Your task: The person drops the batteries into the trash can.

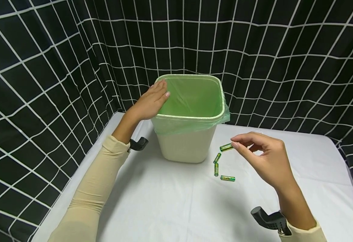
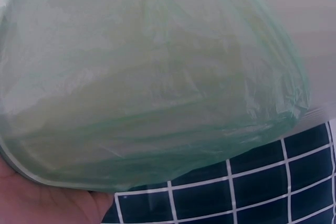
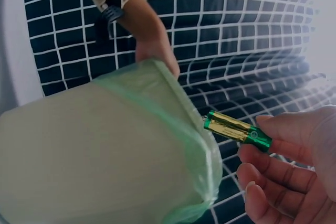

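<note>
A white bin (image 1: 184, 146) with a green bag lining (image 1: 194, 94) stands upright on the table. My left hand (image 1: 152, 101) rests on the bin's left rim, fingers fairly straight; the left wrist view shows part of the palm (image 2: 47, 203) against the bin's edge. Right of the bin, my right hand (image 1: 264, 151) pinches a green and gold battery (image 1: 226, 147) between thumb and fingertips. In the right wrist view this battery (image 3: 236, 130) sticks out past the fingertips, outside the bin. Below it on the table lie a battery (image 1: 217, 158), another battery (image 1: 216, 169) and a third battery (image 1: 227, 178).
A white cloth (image 1: 170, 201) covers the table. Black curtains (image 1: 255, 50) with a white grid hang behind and to the left. The liner's loose edge (image 1: 226, 116) bulges out at the bin's right side. Each wrist wears a black camera mount (image 1: 268, 220).
</note>
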Demonstrator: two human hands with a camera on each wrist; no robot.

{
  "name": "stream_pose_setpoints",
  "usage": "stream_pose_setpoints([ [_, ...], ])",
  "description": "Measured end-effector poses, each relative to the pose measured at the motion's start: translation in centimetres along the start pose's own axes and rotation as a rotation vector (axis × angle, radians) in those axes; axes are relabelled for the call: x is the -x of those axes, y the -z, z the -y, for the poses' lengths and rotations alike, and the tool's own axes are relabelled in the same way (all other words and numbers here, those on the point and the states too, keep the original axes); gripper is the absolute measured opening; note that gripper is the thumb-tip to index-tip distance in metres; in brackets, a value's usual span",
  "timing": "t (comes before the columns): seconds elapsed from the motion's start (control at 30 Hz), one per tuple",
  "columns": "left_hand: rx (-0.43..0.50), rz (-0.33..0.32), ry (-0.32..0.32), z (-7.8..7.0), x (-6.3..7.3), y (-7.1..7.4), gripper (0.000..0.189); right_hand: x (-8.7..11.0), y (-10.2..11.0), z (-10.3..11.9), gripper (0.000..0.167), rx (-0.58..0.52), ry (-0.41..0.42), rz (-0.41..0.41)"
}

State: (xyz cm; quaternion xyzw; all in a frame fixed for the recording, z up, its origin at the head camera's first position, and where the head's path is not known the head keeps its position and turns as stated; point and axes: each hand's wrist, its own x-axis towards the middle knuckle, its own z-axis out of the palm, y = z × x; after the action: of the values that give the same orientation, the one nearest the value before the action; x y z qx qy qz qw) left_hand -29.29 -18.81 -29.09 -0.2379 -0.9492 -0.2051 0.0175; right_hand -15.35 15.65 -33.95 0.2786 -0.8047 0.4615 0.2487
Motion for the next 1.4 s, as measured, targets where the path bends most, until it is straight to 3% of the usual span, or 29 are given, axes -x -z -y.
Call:
stream_pose_setpoints([
  [0.57,-0.023,0.027,0.007,0.0,0.0,0.1,0.063,-6.5,1.0,2.9,0.020,0.093,0.176,0.048],
  [0.93,-0.047,0.041,0.006,0.2,0.0,0.2,0.063,-11.4,0.0,3.0,0.004,0.154,0.166,0.150],
  [1.4,-0.060,0.043,0.005,0.2,0.0,0.3,0.063,-15.4,-3.2,0.8,0.006,0.246,0.165,0.266],
])
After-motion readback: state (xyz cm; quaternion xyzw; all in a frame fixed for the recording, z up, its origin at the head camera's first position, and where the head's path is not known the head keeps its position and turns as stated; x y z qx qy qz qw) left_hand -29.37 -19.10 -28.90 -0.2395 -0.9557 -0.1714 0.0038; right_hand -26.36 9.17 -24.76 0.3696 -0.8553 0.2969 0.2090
